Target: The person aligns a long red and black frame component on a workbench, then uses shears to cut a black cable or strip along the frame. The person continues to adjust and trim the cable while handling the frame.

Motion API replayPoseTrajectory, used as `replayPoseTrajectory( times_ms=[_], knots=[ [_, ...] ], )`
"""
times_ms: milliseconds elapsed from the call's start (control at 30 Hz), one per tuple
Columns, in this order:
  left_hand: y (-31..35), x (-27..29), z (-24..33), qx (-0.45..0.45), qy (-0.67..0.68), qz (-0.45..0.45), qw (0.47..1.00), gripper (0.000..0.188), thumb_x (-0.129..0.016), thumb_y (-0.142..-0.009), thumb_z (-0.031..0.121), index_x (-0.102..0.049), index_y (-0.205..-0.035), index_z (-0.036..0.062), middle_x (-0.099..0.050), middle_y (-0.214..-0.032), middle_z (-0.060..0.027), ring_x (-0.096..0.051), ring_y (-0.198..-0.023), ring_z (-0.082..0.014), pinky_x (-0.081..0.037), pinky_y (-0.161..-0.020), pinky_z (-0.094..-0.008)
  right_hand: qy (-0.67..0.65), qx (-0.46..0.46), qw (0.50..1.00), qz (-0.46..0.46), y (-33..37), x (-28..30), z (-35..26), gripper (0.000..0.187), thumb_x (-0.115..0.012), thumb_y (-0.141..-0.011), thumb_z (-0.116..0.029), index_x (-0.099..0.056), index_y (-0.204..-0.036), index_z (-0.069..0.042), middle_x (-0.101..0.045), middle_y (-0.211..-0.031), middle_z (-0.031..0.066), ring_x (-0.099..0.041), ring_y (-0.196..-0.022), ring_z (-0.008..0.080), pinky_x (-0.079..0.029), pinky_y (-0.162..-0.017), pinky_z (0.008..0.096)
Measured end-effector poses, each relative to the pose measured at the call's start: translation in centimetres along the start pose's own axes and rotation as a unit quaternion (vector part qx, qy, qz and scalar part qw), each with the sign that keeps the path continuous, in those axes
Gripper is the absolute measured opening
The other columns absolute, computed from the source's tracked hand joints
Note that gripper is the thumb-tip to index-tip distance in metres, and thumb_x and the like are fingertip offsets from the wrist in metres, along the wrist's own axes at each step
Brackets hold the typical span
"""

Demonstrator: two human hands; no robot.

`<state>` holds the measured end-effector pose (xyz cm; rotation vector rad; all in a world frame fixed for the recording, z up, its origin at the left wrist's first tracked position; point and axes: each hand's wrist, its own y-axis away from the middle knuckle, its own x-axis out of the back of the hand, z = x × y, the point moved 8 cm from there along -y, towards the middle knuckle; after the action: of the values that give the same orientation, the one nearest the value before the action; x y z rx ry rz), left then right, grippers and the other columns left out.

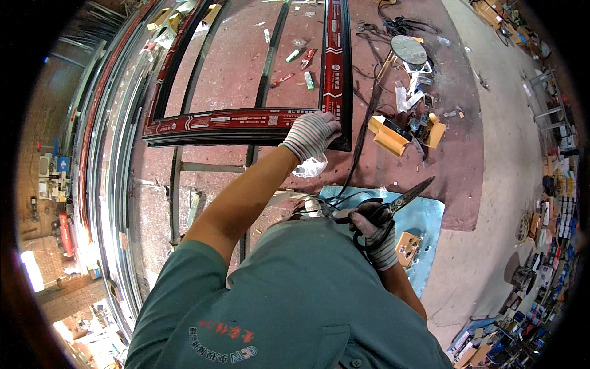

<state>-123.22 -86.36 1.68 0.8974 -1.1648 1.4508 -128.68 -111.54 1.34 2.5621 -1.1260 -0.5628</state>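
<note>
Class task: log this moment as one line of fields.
left hand: gloved, pressing on red-filmed frame corner | right hand: gloved, holding scissors, blades closed | underfoot: blue sheet on red floor

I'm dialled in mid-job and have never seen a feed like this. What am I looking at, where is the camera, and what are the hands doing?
There is no machine here: a person works with two gloved hands. The single picture comes from a wide fisheye camera on that person's head, looking down, so straight edges bend near the rim and the teal shirt fills the bottom.

The left hand, in a striped knit glove, rests on the corner of a dark frame wrapped in red protective film, which lies flat on the reddish floor.

The right hand grips large black-handled scissors, blades pointing up and to the right, above a blue sheet.

Lying around: yellow corner pieces, black cables, a round grey disc, small tubes and scraps, and long metal profiles stacked on the left.
</note>
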Motion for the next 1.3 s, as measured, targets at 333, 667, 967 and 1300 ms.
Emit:
replayPoseTrajectory(
  times_ms=[333, 667, 967, 1300],
  knots=[
    [0.2, -1.0, 1.3, -0.104, -0.085, -0.024, 0.991, 0.021, -0.057, -0.091, 0.02, -0.069, -0.107, 0.0126, -0.067, -0.101, -0.0066, -0.066, -0.093, -0.0268, -0.055, -0.078, -0.0397, 0.007, -0.002, 1.0, 0.02, 0.5, 0.0, -0.5, 0.015, -0.077, -0.088, -0.013, -0.07, -0.096, -0.003, -0.07, -0.084, 0.004, -0.066, -0.073, 0.0139, -0.053, -0.065, 0.0278],
    [0.7, 1.0, -4.5, 0.179, 0.146, 0.138, 0.963, 0.019, -0.069, -0.091, 0.022, -0.069, -0.096, 0.0047, -0.067, -0.093, -0.0159, -0.066, -0.086, -0.0363, -0.054, -0.075, -0.0428, -0.012, -0.006, 0.999, 0.041, 0.8, 0.7, 0.6, 0.018, -0.077, -0.088, -0.015, -0.069, -0.099, -0.003, -0.07, -0.085, 0.0054, -0.066, -0.073, 0.015, -0.053, -0.065, 0.0278],
    [0.4, 0.5, -1.0, 0.056, 0.08, 0.073, 0.993, 0.018, -0.078, -0.08, 0.023, -0.073, -0.093, 0.0102, -0.067, -0.092, -0.009, -0.065, -0.089, -0.0303, -0.055, -0.079, -0.0408, -0.002, -0.014, 1.0, 0.027, -0.2, 0.0, 0.3, 0.02, -0.079, -0.086, -0.014, -0.068, -0.099, -0.002, -0.07, -0.085, 0.0062, -0.066, -0.073, 0.0153, -0.053, -0.064, 0.0283],
    [0.5, -0.4, -2.4, 0.101, 0.181, 0.056, 0.977, 0.015, -0.076, -0.077, 0.012, -0.072, -0.09, 0.0064, -0.066, -0.094, -0.0127, -0.063, -0.094, -0.0336, -0.052, -0.085, -0.0417, -0.043, -0.004, 0.998, 0.04, -0.2, 0.1, 0.1, 0.021, -0.08, -0.085, -0.011, -0.067, -0.1, -0.003, -0.07, -0.084, 0.0058, -0.067, -0.073, 0.0156, -0.054, -0.066, 0.0292]
  ],
)
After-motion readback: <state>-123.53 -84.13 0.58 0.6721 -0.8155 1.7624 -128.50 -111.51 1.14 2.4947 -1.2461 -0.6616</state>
